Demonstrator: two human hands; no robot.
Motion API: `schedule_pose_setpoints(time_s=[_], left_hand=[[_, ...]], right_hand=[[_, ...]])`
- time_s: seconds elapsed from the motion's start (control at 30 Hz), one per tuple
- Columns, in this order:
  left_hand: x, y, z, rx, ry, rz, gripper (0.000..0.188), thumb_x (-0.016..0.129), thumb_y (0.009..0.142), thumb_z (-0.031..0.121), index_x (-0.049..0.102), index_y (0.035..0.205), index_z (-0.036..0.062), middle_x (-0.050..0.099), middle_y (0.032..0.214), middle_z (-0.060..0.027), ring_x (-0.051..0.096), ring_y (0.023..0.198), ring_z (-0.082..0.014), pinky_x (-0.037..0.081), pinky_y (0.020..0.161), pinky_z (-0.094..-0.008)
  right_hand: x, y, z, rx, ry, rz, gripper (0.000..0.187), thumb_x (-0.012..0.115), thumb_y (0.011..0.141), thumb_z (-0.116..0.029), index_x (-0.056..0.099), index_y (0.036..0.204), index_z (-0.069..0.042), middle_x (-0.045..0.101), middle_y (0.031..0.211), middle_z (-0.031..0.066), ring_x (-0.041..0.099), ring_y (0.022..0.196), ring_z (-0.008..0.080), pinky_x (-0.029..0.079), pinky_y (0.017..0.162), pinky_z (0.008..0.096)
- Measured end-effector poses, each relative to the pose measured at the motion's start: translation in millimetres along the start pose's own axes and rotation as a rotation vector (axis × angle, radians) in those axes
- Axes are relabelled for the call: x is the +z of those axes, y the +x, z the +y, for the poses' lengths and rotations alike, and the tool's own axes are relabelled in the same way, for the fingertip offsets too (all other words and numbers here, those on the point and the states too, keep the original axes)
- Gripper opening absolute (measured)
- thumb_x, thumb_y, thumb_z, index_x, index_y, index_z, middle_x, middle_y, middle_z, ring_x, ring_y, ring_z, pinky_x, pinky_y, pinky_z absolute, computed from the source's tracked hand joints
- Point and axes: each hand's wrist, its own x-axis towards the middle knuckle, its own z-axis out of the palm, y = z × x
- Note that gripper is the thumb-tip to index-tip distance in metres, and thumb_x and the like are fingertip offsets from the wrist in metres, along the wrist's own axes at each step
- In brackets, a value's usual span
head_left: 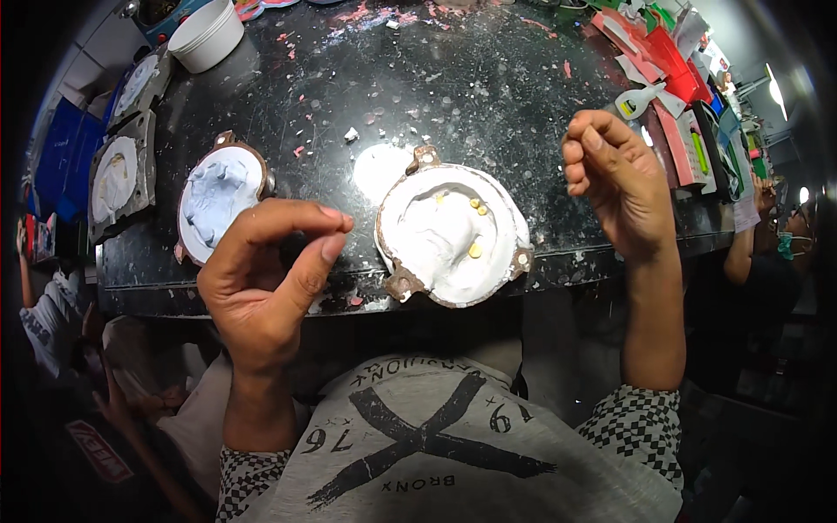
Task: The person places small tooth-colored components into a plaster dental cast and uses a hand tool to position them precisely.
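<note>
- The plaster-filled flask half [453, 234] sits at the near edge of the black table [453, 78], between the two hands, with its open face up so the white fill and the few small yellowish teeth set in it can be seen from above.
- Its brownish metal rim carries lugs at the far side and at the near left, and it slightly overhangs the table's near edge, close to the person's body.
- The left hand [266, 283] hovers just left of it, raised off the table; thumb and forefinger tips nearly meet in a pinch. Whether something tiny is held between them I cannot tell.
- The right hand [615, 179] hangs to the right of the flask half, fingers curled loosely inward, holding nothing visible and touching nothing.
- A second flask half [218, 199], filled with pale bluish-white plaster, lies to the left, partly behind the left hand, also face up.
- Further left, two grey square moulds [122, 174] with white fill rest near the table's left edge.
- A white bowl [207, 35] stands at the far left corner.
- A small white squeeze bottle [638, 100] lies at the far right, beside red and green packets.
- Pink and white crumbs speckle the table.
</note>
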Motion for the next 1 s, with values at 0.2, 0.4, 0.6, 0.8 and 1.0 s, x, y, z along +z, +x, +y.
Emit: schedule_pose_setpoints(time_s=[0.2,0.4,0.6,0.8,1.0], left_hand=[[-0.4,4.2,6.2,0.098,0.211,-0.033,0.021,0.079,0.080,-0.011,0.076,0.100,-0.0045,0.075,0.096,-0.0140,0.069,0.091,-0.0207,0.054,0.083,-0.0303],[-1.6,-0.8,5.9,0.142,0.297,0.017,0.017,0.077,0.084,-0.003,0.076,0.101,-0.0034,0.073,0.092,-0.0135,0.066,0.086,-0.0220,0.051,0.079,-0.0329],[2.2,1.9,10.4,0.100,0.326,0.023,0.018,0.075,0.085,-0.005,0.076,0.103,-0.0048,0.073,0.095,-0.0141,0.066,0.088,-0.0221,0.051,0.081,-0.0327],[4.1,2.1,10.3,0.060,0.274,0.030,0.019,0.074,0.086,-0.010,0.078,0.104,-0.0054,0.074,0.099,-0.0142,0.068,0.093,-0.0185,0.052,0.084,-0.0276],[10.2,2.7,10.1,0.049,0.278,-0.010,0.018,0.074,0.087,-0.009,0.079,0.105,-0.0040,0.075,0.100,-0.0136,0.069,0.094,-0.0187,0.053,0.085,-0.0285]], right_hand=[[19.6,-13.5,3.5,-0.096,-0.251,0.113,0.018,0.072,0.099,-0.002,0.068,0.116,0.001,0.075,0.098,0.0102,0.075,0.088,0.0154,0.063,0.079,0.0298],[18.0,-25.2,9.7,-0.146,-0.275,0.138,0.016,0.073,0.098,0.000,0.075,0.112,0.005,0.075,0.102,0.0121,0.074,0.090,0.0154,0.063,0.082,0.0284],[17.4,-24.9,9.7,-0.103,-0.230,0.082,0.018,0.071,0.100,-0.002,0.075,0.115,0.007,0.074,0.110,0.0137,0.073,0.094,0.0142,0.062,0.084,0.0270],[26.8,-27.1,4.7,-0.174,-0.386,0.021,0.018,0.073,0.099,-0.004,0.075,0.115,0.005,0.074,0.107,0.0126,0.072,0.096,0.0140,0.059,0.084,0.0259],[36.2,-35.2,2.5,-0.456,-0.720,-0.105,0.017,0.071,0.102,-0.014,0.071,0.110,0.001,0.077,0.105,0.0150,0.072,0.109,0.0254,0.049,0.104,0.0436]])
